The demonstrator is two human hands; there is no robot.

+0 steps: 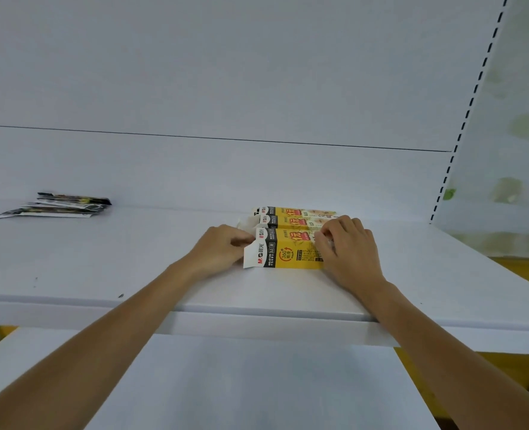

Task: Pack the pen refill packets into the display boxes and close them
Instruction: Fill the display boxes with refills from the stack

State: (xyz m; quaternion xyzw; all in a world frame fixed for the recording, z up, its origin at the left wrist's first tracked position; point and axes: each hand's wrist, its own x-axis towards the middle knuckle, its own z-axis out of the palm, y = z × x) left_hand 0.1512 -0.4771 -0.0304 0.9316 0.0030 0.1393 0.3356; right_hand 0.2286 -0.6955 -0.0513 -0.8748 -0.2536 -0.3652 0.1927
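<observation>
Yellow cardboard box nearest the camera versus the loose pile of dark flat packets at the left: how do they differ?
1. The yellow cardboard box is a blocky carton; the dark flat packets are thin and lie in a fanned pile.
2. The left hand and right hand hold the box's ends; nothing touches the packets.
3. The box sits centre-right, the packets far left.
Shared: both lie on the white shelf.

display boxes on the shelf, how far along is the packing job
Done, apparently: two boxes lie behind, though whether they're closed is unclear. In hand: the left hand pinches the open white end flap of the nearest box, while the right hand grips its other end. Left: a pile of refill packets waits far left on the shelf.
</observation>
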